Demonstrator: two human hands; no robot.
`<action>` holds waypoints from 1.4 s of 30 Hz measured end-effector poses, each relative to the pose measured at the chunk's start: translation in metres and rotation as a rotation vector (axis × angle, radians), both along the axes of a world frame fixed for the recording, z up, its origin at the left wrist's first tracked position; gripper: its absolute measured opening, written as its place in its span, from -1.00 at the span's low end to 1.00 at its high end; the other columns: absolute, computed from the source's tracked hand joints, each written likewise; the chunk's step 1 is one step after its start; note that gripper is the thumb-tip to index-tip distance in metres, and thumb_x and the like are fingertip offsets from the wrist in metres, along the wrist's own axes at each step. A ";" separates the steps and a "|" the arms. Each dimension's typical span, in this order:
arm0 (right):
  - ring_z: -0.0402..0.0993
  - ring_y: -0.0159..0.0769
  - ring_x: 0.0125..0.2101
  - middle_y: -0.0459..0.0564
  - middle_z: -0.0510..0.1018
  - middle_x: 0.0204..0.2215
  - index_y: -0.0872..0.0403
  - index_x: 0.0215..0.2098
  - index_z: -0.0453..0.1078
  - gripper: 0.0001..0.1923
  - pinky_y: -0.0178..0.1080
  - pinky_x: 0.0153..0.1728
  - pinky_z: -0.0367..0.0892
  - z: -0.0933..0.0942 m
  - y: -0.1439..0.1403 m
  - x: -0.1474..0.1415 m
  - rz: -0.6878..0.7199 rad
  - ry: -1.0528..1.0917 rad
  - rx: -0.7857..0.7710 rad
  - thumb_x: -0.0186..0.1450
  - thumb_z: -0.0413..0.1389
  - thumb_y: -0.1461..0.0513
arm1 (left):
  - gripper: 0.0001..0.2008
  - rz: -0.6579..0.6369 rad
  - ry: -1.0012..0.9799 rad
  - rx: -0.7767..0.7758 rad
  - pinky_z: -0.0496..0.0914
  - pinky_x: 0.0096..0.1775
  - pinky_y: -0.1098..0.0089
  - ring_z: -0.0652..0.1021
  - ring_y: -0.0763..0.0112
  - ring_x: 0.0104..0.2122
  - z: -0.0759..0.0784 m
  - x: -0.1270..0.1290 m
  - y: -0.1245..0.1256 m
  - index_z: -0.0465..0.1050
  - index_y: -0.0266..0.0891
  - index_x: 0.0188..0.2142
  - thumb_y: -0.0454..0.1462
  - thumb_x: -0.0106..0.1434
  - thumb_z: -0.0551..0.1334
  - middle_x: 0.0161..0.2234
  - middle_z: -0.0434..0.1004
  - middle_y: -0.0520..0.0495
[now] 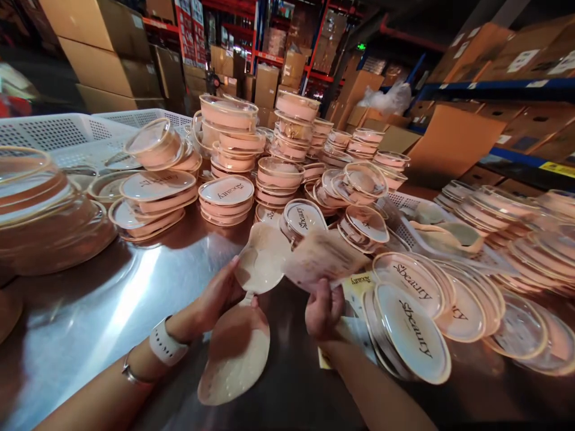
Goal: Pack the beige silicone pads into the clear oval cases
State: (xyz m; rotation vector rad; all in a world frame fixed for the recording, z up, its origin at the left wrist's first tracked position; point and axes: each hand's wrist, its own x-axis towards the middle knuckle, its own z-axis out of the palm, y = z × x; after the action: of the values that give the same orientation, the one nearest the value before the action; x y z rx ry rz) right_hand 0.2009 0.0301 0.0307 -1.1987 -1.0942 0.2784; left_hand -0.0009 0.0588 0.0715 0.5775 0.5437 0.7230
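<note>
My left hand (214, 297) grips a beige two-cup adhesive bra (245, 311) near its centre clasp; one cup points up, the other hangs down over the steel table (112, 299). A white watch band and a thin bracelet sit on that wrist. My right hand (324, 309) pinches a blurred beige printed sheet (321, 257), held just right of the upper cup. Beside this hand lie round clear cases with "Sbeauty" lids (411, 332) and a yellow leaflet (357, 287).
Stacks of round pink-and-clear cases (233, 134) cover the table's far half, with more at the right (507, 209) and a blurred stack close at left (40, 209). White perforated baskets (58, 131) stand back left. Cardboard boxes and red-blue shelving fill the background.
</note>
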 end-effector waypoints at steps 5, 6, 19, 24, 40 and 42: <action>0.51 0.10 0.01 0.09 0.66 -0.21 0.00 -0.04 0.50 -0.71 0.27 0.20 0.17 0.016 0.009 0.024 -0.042 -0.539 0.282 0.39 0.02 0.11 | -0.41 -0.060 0.010 0.019 0.44 -0.32 0.38 0.55 0.35 -0.51 -0.001 0.003 -0.008 0.51 -0.27 -0.09 0.17 0.16 0.24 -0.45 0.61 -0.10; 0.44 0.10 0.10 0.05 0.66 -0.15 -0.04 0.05 0.46 -0.68 0.29 0.29 -0.01 0.022 0.008 0.027 -0.005 -0.676 0.315 0.39 0.01 0.14 | -0.39 -0.082 0.019 0.015 0.44 -0.31 0.36 0.56 0.33 -0.50 0.000 0.003 -0.010 0.52 -0.26 -0.07 0.19 0.16 0.23 -0.45 0.61 -0.10; 0.05 -0.11 0.35 0.03 0.57 0.07 0.02 0.04 0.44 -0.65 0.26 0.33 -0.43 0.034 0.020 0.022 -0.061 -1.343 0.308 0.41 -0.07 0.37 | -0.16 -0.273 0.109 -0.102 0.40 -0.36 0.33 0.58 0.21 -0.49 0.003 0.001 -0.010 0.56 -0.40 -0.16 0.33 0.17 -0.01 -0.40 0.62 -0.30; 0.20 -0.09 0.29 0.02 0.56 0.09 -0.03 0.01 0.46 -0.66 0.28 0.32 -0.38 0.032 0.021 0.022 -0.075 -1.380 0.274 0.40 -0.03 0.38 | -0.31 -0.276 0.086 -0.040 0.39 -0.36 0.35 0.58 0.23 -0.45 0.005 0.000 -0.012 0.56 -0.37 -0.12 0.22 0.22 0.10 -0.39 0.63 -0.23; 0.50 -0.35 0.03 -0.34 0.62 -0.04 -0.39 -0.13 0.47 -0.77 0.02 0.38 -0.15 0.029 0.002 0.022 0.489 -1.380 0.591 0.38 0.15 0.20 | -0.80 0.035 0.185 -0.145 0.21 -0.60 0.44 0.32 0.49 -0.72 -0.011 0.000 0.001 0.43 -0.27 -0.46 -0.19 0.06 0.37 -0.75 0.29 0.12; 0.48 -0.34 0.05 -0.32 0.61 -0.01 -0.29 -0.21 0.48 -0.82 -0.01 0.34 0.01 0.024 -0.004 0.014 0.618 -1.272 0.566 0.37 0.15 0.21 | -0.77 0.050 0.185 -0.135 0.26 -0.60 0.41 0.35 0.45 -0.70 -0.012 -0.001 0.004 0.42 -0.29 -0.49 -0.17 0.06 0.36 -0.72 0.35 0.06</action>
State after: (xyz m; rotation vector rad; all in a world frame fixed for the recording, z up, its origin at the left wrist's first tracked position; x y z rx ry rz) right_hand 0.2145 0.0263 0.0543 -0.3880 -2.4411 -0.4029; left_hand -0.0020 0.0632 0.0593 0.5089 0.7747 0.6779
